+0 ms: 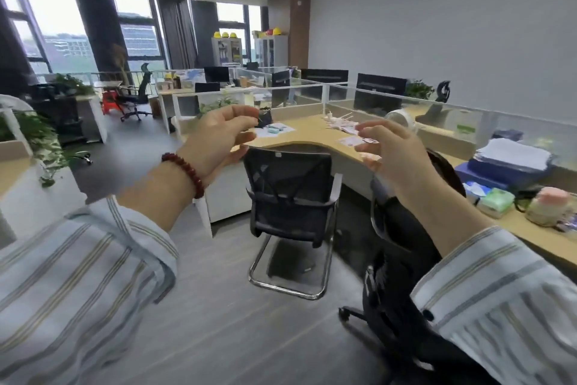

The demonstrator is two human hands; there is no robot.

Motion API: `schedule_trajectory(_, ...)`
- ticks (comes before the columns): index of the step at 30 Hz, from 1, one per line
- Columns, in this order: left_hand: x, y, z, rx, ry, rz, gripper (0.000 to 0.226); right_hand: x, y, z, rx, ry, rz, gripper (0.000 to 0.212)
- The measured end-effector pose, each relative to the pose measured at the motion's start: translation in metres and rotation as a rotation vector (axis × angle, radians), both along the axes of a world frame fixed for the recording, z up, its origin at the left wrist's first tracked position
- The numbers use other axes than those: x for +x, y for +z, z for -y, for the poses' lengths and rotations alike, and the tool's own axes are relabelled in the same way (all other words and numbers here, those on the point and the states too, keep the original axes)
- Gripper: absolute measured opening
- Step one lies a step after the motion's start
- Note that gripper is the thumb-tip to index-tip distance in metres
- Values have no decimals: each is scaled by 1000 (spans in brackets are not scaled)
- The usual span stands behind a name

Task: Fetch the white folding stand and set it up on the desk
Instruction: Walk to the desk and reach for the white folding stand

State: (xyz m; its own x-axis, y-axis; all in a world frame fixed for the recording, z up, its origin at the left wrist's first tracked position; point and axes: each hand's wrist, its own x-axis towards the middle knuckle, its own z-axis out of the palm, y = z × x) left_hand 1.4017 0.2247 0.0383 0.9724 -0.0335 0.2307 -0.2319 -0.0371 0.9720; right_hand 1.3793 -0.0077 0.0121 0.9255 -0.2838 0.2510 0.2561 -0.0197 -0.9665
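Open-plan office; partitioned desks (312, 135); monitors (379, 88); mesh chairs (290, 197); paper stacks (512, 155)

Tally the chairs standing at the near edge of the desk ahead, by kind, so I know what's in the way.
Black mesh chair on a sled frame: 1
Black swivel chair on casters: 1
Total: 2

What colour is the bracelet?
Dark red beads, on the left wrist: bracelet, head view.
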Motion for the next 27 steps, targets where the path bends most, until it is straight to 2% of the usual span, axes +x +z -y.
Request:
schedule_trajectory(8, 215, -21, 101, -23, -226, -43, 16, 163, -9, 87, -16, -172, -18, 17)
schedule_trajectory(18, 469, -7, 185, -84, -219, -19, 12, 423, 10, 171, -61, -198, 3, 14)
schedule_trajectory(27, 624, -16, 250, -56, -231, -89, 17, 580, 14, 220, -75, -230, -70, 17)
